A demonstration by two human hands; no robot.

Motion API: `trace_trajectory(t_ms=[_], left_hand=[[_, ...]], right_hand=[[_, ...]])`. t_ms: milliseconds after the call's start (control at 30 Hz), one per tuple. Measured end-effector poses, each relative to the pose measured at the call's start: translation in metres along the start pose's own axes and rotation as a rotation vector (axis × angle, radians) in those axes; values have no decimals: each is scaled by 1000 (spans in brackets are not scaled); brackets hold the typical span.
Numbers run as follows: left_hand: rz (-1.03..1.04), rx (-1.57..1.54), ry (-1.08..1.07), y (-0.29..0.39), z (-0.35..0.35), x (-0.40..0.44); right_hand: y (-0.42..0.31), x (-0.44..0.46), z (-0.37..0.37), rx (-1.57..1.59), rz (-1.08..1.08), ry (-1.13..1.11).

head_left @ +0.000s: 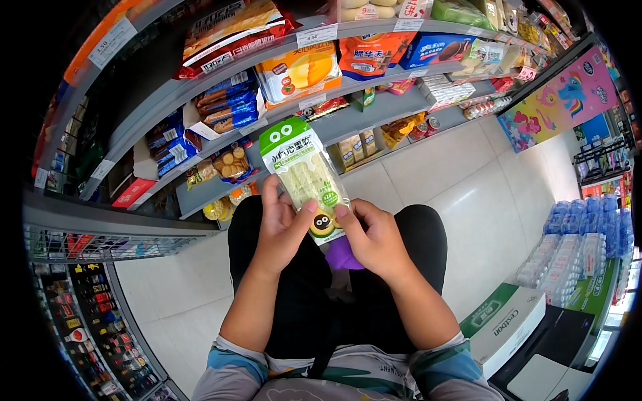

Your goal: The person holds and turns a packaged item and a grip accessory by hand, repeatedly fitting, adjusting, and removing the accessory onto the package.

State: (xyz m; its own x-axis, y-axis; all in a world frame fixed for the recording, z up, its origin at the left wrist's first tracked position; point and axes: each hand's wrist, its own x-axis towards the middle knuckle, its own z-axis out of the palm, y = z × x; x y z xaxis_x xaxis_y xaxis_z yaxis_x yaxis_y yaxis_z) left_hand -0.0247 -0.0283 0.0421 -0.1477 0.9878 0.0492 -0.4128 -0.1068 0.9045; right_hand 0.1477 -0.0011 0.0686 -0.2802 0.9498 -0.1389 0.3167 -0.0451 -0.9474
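A packaged sandwich bread (307,177) in a clear, green and white wrapper is held up in front of my knees, its printed face turned to me. My left hand (282,224) is closed on its lower left edge, the thumb lying across the front. On the lower right, my right hand (374,237) grips the same pack with its thumb pressed on the wrapper. A soft purple thing (342,255) shows just under the pack, beside my right hand; I cannot tell whether that hand holds it. Most fingers are hidden behind the pack.
Shelves (394,110) of snack packs curve ahead, with blue wafer packs (231,100) and an orange-yellow bag (299,70) close by. A wire rack (120,247) stands left. At right are a Cestbon carton (505,327), bottled water packs (568,257) and a pink cartoon panel (562,100).
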Motion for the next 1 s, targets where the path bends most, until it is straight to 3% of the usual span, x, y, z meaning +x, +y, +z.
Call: trace_trajectory(t_ms=[667, 867, 1000], left_hand=[[53, 151, 65, -9, -28, 39], [72, 104, 147, -2, -34, 35], [27, -122, 148, 1, -52, 25]], right_hand=[[5, 66, 24, -14, -6, -69], [0, 74, 34, -20, -8, -104], [1, 72, 37, 2, -11, -150]])
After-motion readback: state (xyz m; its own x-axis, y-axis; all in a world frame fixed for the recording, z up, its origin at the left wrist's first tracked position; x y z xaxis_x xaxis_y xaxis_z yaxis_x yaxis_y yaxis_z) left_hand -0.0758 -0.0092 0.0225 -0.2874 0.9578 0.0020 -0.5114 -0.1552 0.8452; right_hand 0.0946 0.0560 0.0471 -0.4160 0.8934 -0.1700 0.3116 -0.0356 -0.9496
